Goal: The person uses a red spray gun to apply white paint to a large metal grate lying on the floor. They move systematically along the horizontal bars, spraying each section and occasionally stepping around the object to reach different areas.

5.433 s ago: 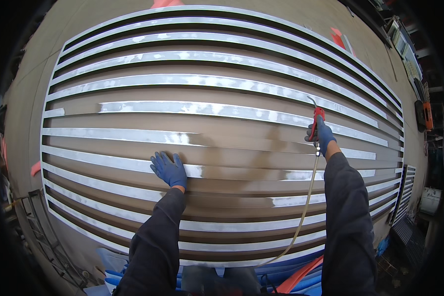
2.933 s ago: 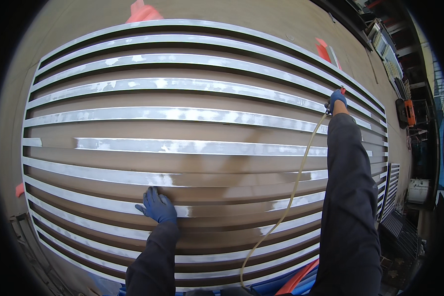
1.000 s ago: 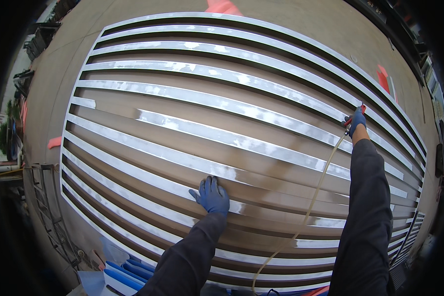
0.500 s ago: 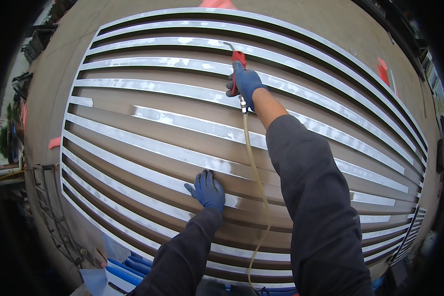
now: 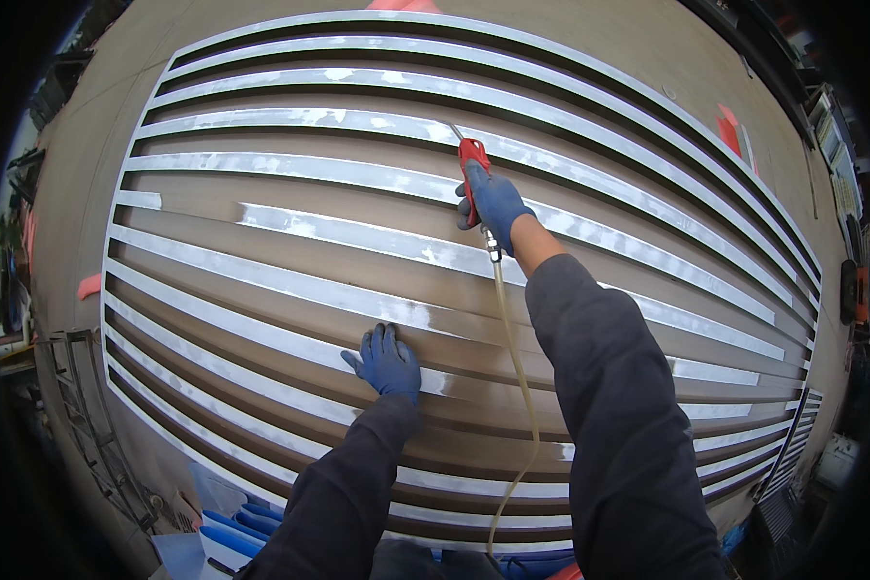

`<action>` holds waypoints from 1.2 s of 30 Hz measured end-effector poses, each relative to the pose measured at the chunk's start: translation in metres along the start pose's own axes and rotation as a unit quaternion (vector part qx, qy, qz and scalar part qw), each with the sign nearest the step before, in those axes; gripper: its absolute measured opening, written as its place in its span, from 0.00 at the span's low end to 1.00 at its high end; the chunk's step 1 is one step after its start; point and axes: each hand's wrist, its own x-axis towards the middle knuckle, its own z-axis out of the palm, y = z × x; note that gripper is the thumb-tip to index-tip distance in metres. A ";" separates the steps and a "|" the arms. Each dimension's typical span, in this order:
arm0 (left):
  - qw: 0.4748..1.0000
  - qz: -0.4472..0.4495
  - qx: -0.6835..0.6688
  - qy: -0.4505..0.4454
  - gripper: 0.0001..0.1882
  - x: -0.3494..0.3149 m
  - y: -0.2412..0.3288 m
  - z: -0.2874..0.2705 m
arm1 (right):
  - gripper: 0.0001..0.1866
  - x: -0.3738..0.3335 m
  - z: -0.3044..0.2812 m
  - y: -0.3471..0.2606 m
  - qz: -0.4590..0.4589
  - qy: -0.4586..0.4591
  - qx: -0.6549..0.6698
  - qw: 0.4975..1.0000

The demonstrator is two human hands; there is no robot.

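A large metal panel of pale slats (image 5: 309,228), patchy with whitish marks, lies flat before me. Gloved in blue, my right hand (image 5: 501,203) grips a red air blow gun (image 5: 473,155) above the panel's far half. Its thin nozzle points away over a far slat; whether it touches cannot be told. A clear yellowish hose (image 5: 515,358) runs from the gun's metal fitting back between my arms. My left hand (image 5: 392,365), in a matching glove, rests open on a slat near the middle, fingers spread and pointing away. Brown shows between and on some slats.
Pinkish-red pieces lie around the panel: one at the far edge (image 5: 404,6), one at far right (image 5: 729,133), one at left (image 5: 89,286). A dark metal frame (image 5: 82,416) stands lower left, near blue-edged white sheets (image 5: 230,536). A smaller slatted grille (image 5: 793,449) sits at right.
My right hand has drawn the blow gun nearer by about one slat, its nozzle now over a closer slat. My left hand stays on its slat. The whole view has shifted slightly.
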 end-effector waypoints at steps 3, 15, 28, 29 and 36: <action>1.000 0.001 -0.015 0.000 0.21 -0.001 0.002 0.003 | 0.34 -0.016 -0.058 0.012 0.020 0.090 -0.012 0.996; 0.999 0.026 -0.003 0.028 0.21 -0.003 0.006 0.001 | 0.30 -0.089 -0.401 0.064 0.061 0.368 0.098 0.923; 0.999 0.017 0.044 -0.004 0.19 -0.010 0.016 0.009 | 0.37 -0.217 -0.594 0.043 0.024 0.586 0.118 0.801; 0.999 0.015 0.050 0.002 0.18 -0.010 0.017 0.010 | 0.36 -0.229 -0.610 0.041 0.028 0.591 0.113 0.799; 0.996 0.023 0.078 0.023 0.18 -0.015 0.019 0.020 | 0.31 -0.252 -0.679 0.047 0.105 0.623 0.055 0.773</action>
